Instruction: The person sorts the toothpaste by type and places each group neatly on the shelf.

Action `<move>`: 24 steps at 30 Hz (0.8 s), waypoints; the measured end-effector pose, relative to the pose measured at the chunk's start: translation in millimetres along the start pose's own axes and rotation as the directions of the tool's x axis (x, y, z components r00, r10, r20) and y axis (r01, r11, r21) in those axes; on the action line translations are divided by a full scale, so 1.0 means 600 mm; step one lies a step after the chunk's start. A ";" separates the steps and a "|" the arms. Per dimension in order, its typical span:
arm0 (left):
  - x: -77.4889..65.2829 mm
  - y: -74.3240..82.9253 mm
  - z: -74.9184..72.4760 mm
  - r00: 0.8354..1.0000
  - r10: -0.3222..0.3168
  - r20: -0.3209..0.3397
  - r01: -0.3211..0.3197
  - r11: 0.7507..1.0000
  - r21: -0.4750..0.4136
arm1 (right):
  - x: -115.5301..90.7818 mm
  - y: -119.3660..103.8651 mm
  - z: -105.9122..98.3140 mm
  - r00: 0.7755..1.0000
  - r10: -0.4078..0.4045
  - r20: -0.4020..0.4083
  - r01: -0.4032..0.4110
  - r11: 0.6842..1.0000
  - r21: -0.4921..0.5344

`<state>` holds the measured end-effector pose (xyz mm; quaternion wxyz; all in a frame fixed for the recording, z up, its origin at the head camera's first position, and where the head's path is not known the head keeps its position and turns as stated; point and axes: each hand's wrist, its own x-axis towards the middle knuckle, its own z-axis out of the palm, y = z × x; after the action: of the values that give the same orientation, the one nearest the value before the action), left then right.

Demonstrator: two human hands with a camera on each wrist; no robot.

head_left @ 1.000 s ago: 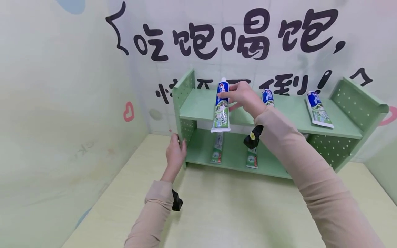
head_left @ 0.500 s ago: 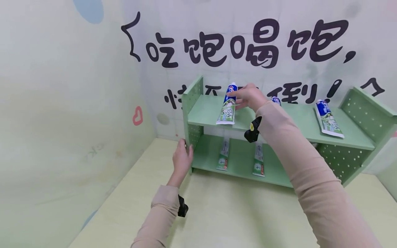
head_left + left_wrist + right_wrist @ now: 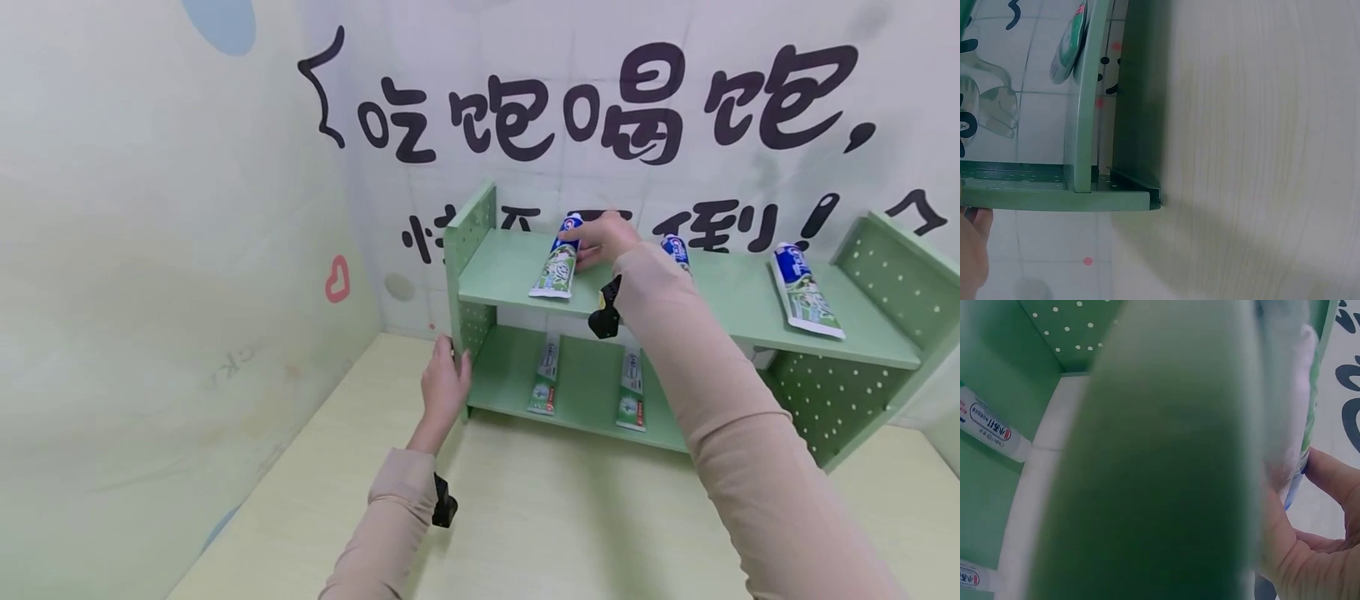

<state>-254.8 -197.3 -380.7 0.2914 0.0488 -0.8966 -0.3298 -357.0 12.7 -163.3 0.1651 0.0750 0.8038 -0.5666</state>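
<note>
On the left part of the green shelf unit's (image 3: 501, 258) upper board lies a blue, green and white toothpaste tube (image 3: 557, 271), cap toward the wall. My right hand (image 3: 609, 238) pinches it near the cap end between thumb and fingers. The right wrist view shows that tube (image 3: 1304, 406) from the side, with the thumb and fingers at its blue end and a blurred green board edge in front. My left hand (image 3: 444, 385) grips the front edge of the unit's left side panel (image 3: 454, 279). Only part of that left hand (image 3: 974, 253) shows in the left wrist view.
Two matching tubes lie on the upper board: one (image 3: 677, 252) partly behind my right sleeve, another (image 3: 804, 292) at the right. Below, two green-and-silver toothpaste tubes (image 3: 546, 377) (image 3: 631, 392) lie on the lower board. The unit stands on a pale table (image 3: 540, 508) against a lettered wall.
My right hand has lowered the tube from above the upper board down onto it. The left hand keeps its hold on the side panel. The head view has shifted slightly.
</note>
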 end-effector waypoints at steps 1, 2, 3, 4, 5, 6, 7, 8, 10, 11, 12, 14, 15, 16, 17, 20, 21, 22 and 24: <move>-0.001 0.000 0.001 1.000 -0.004 0.002 0.004 1.000 0.000 | 0.002 0.002 0.000 1.000 0.005 0.000 -0.005 1.000 0.001; -0.002 0.000 0.002 1.000 -0.008 0.006 0.008 1.000 0.002 | 0.005 0.004 0.001 1.000 0.009 0.000 -0.009 1.000 0.006; -0.003 0.000 0.002 1.000 -0.005 0.004 0.005 1.000 0.002 | 0.007 0.005 0.001 1.000 0.010 -0.004 -0.010 1.000 0.001; -0.004 0.000 0.003 1.000 -0.002 0.002 0.002 1.000 0.003 | 0.008 0.006 0.002 1.000 0.007 -0.012 -0.007 1.000 -0.019; -0.004 0.000 0.003 1.000 0.002 0.000 -0.002 1.000 0.003 | 0.009 0.006 0.003 1.000 0.001 -0.027 -0.002 0.999 -0.049; -0.003 0.000 0.004 1.000 0.007 -0.003 -0.007 1.000 0.004 | 0.011 0.006 0.004 0.999 -0.005 -0.037 0.002 0.997 -0.078; -0.003 -0.001 0.004 1.000 0.009 -0.007 -0.009 1.000 0.004 | 0.013 0.005 0.006 0.999 -0.013 -0.052 0.008 0.994 -0.111; -0.002 -0.001 0.004 1.000 0.011 -0.011 -0.011 1.000 0.001 | 0.016 0.004 0.008 0.997 -0.020 -0.068 0.010 0.989 -0.149; -0.001 0.001 0.005 1.000 0.015 -0.020 -0.015 1.000 0.002 | 0.020 0.000 0.010 0.995 -0.031 -0.098 0.009 0.975 -0.221; 0.000 0.002 0.004 1.000 0.019 -0.025 -0.019 1.000 0.002 | 0.022 -0.002 0.011 0.994 -0.036 -0.108 0.008 0.969 -0.245; 0.000 0.003 0.004 0.999 0.020 -0.028 -0.020 1.000 0.001 | 0.024 -0.003 0.012 0.993 -0.037 -0.113 0.006 0.965 -0.261; 0.000 0.006 0.004 0.999 0.023 -0.033 -0.023 1.000 -0.001 | 0.026 -0.004 0.013 0.992 -0.037 -0.119 0.001 0.956 -0.294; -0.001 0.007 0.005 0.999 0.023 -0.032 -0.023 1.000 0.000 | 0.026 -0.004 0.012 0.993 -0.032 -0.115 -0.004 0.953 -0.301; -0.002 0.008 0.005 0.999 0.021 -0.030 -0.021 1.000 -0.001 | 0.023 -0.003 0.011 0.994 -0.027 -0.110 -0.009 0.950 -0.313; -0.003 0.008 0.006 0.999 0.019 -0.027 -0.019 1.000 -0.001 | 0.020 -0.002 0.009 0.995 -0.021 -0.102 -0.012 0.947 -0.321; -0.004 0.008 0.006 1.000 -0.002 -0.009 0.002 1.000 -0.001 | 0.005 -0.003 0.001 0.997 -0.003 -0.072 -0.022 0.940 -0.339; -0.004 0.008 0.005 1.000 -0.008 -0.004 0.008 1.000 0.000 | -0.002 -0.004 -0.002 0.998 0.000 -0.062 -0.021 0.937 -0.348; -0.004 0.009 0.004 1.000 -0.014 -0.002 0.014 1.000 0.000 | -0.008 -0.006 -0.005 0.999 -0.003 -0.050 -0.015 0.932 -0.362; 0.000 0.009 0.001 1.000 -0.023 0.000 0.023 1.000 -0.003 | -0.019 -0.012 -0.011 1.000 -0.009 -0.023 0.000 0.925 -0.379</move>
<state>-254.7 -192.9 -377.7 0.2877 0.0585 -0.8955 -0.3345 -349.9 17.2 -151.2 0.1652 0.0467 0.9002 -0.4001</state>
